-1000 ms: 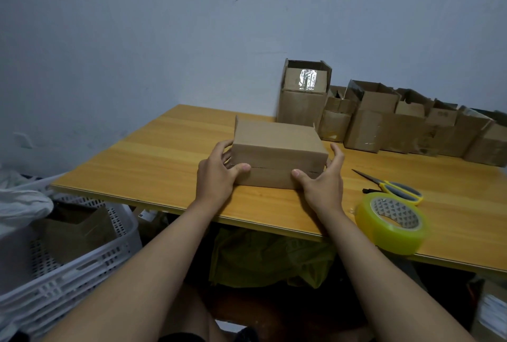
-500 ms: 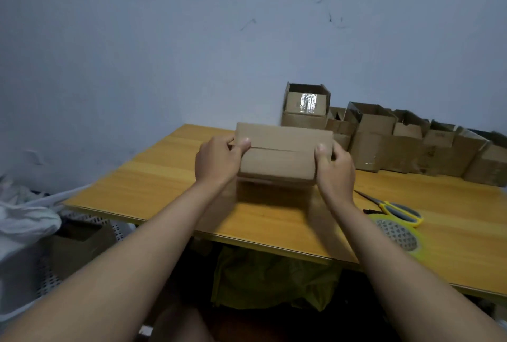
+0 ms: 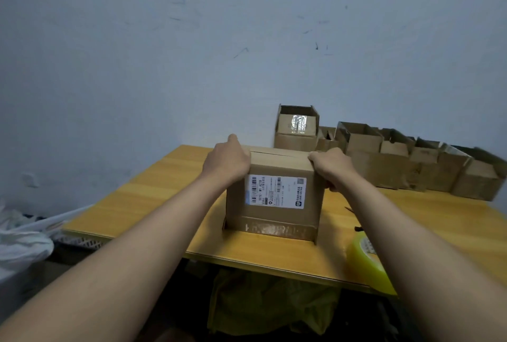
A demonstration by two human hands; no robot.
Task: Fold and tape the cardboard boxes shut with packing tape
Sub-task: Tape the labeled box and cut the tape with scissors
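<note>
Since a second ago the cardboard box (image 3: 274, 199) has been turned up on end, so its white shipping label (image 3: 276, 191) faces the camera. It stands near the front edge of the wooden surface (image 3: 142, 199). The left hand (image 3: 226, 161) and right hand (image 3: 330, 167) grip its upper corners, fingers curled over the top. The yellow tape roll (image 3: 367, 262) lies just right.

box (image 3: 274, 177): matt brown cardboard, white paper label (image 3: 276, 191)
tape roll (image 3: 366, 264): glossy yellowish plastic
table (image 3: 153, 204): smooth wood-look top
</note>
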